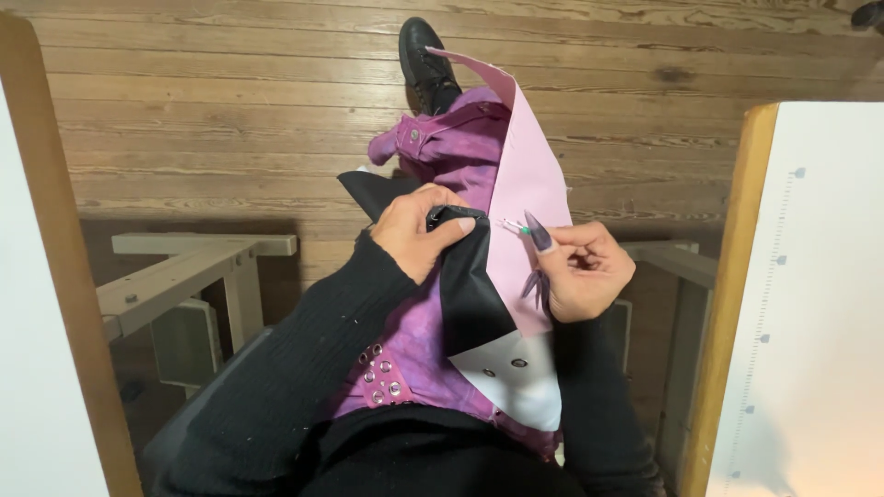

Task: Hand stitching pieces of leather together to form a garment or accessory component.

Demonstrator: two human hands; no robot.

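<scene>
The left hand (416, 232) is clenched on a fold of black fabric (470, 294), thumb pressing it at the top edge. The right hand (582, 267), with long pointed nails, pinches a small pin (514, 226) with a green head between thumb and forefinger; the pin's tip lies just beside the left thumb, over the pink sheet (527, 184). The black fabric and pink sheet lie joined along a seam on the person's lap, over purple trousers (414, 340). A white piece (520, 382) with 2 metal snaps sits below the black fabric. A black boot (422, 55) rests on the wooden floor (221, 110). A desk (810, 304) edge shows at right.
</scene>
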